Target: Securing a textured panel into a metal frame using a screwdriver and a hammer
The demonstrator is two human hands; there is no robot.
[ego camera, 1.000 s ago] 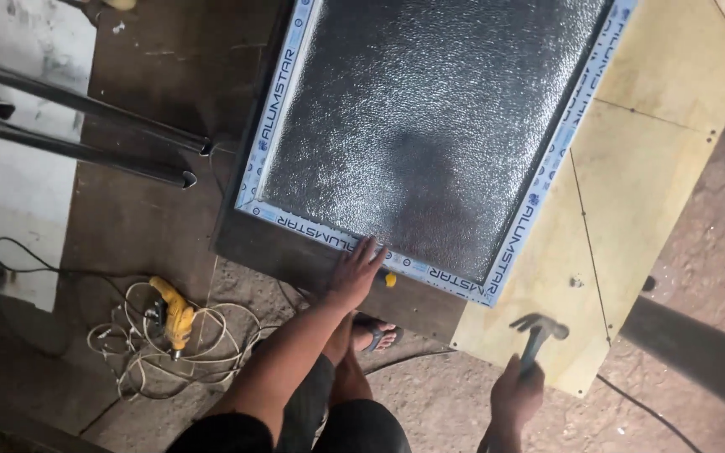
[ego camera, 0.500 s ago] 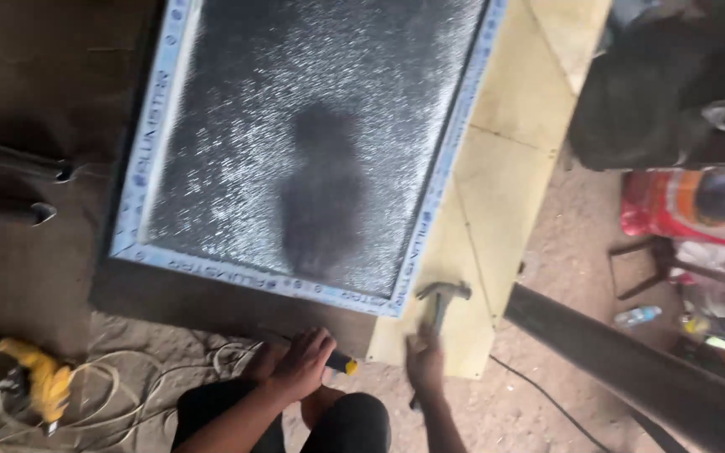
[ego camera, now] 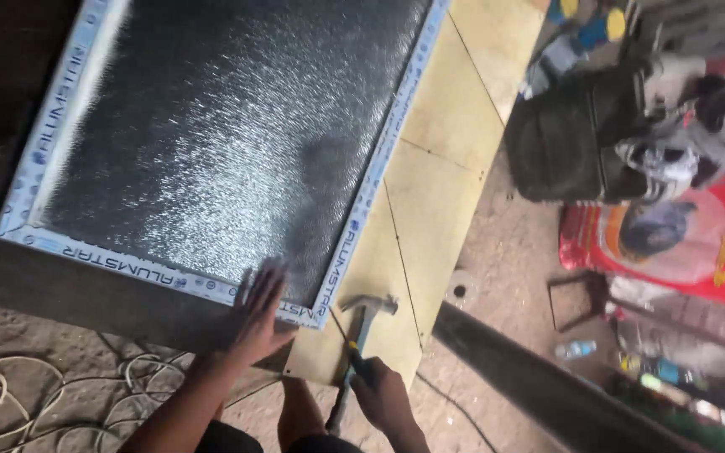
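Resting flat near the lower right corner of a framed panel (ego camera: 211,143), the left hand (ego camera: 260,315) lies at about 6 o'clock in the view, its fingers (ego camera: 272,281) spread apart and pressed on the pale protective strip of the frame and the edge of the textured sheet. That panel, a dark, glittering patterned pane inside a light metal frame, fills the upper left from 9 to 12 o'clock and sits tilted across the picture. Just right of the corner, the right hand (ego camera: 383,396) at about 5 o'clock has its fingers closed around the handle of a claw hammer (ego camera: 361,335); the hammer's metal head points up toward the frame corner and lies just beside it, over the board, and whether it touches the frame cannot be told. Under the panel's right edge runs a yellowish plywood board (ego camera: 446,168), reaching from 12 o'clock down to 5 o'clock, with thin lines drawn across it. A dark surface (ego camera: 69,289) shows below the frame's lower edge at 8 o'clock. Loose pale cable (ego camera: 10,394) coils on the floor at 7 o'clock. A long dark metal bar (ego camera: 547,386) slants across at 4 o'clock. A dark bag (ego camera: 572,143) sits at 2 o'clock, with a red printed sack (ego camera: 673,243) at 3 o'clock beside it.
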